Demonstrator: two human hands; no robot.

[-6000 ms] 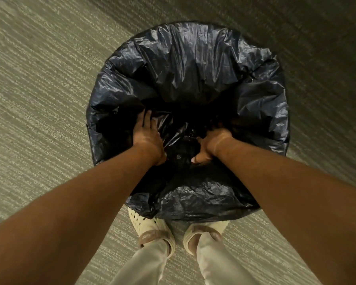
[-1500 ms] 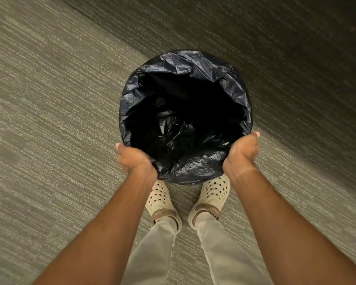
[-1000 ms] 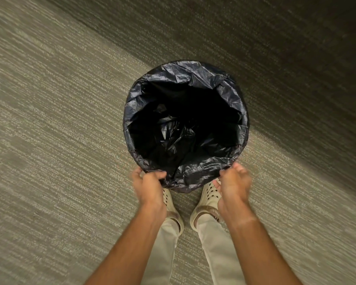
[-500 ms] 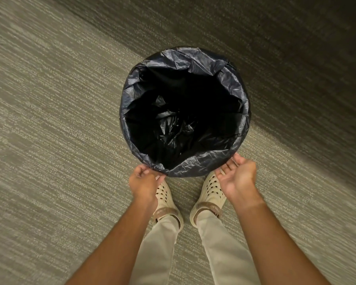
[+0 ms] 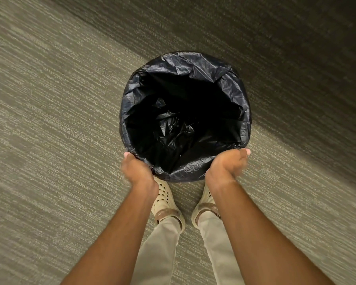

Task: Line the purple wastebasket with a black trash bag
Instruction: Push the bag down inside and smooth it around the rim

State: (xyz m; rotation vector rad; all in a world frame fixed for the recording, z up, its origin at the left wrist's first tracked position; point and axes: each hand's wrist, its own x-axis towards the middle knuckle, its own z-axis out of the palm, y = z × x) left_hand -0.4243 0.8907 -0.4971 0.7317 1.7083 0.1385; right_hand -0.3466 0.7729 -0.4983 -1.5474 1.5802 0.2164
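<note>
Carpet floor (image 5: 49,140) fills the view, ribbed grey-green loop pile, lit at 9 o'clock and shadowed in a diagonal band toward 1 o'clock; open carpet on every side of the bin. Round wastebasket sits just above centre, fully wrapped by the black trash bag (image 5: 193,64), so no purple shows. Bag is thin glossy plastic, crinkled, folded over the rim all round, loosest fold at 12 o'clock; inside it sags in creased bunches toward the bottom. Two bare forearms come in from 6 o'clock. Left hand (image 5: 137,169) cups the bag-covered rim at 7 o'clock, fingers curled around the outside, thumb tip up at the edge. Right hand (image 5: 227,163) cups the rim at 5 o'clock, slightly motion-blurred, fingers wrapped under the overhang; grip tightness cannot be told. Beige trousers (image 5: 158,249) below, then cream perforated clogs (image 5: 164,200) with tan heel straps, toes just beside the bin's near edge.
</note>
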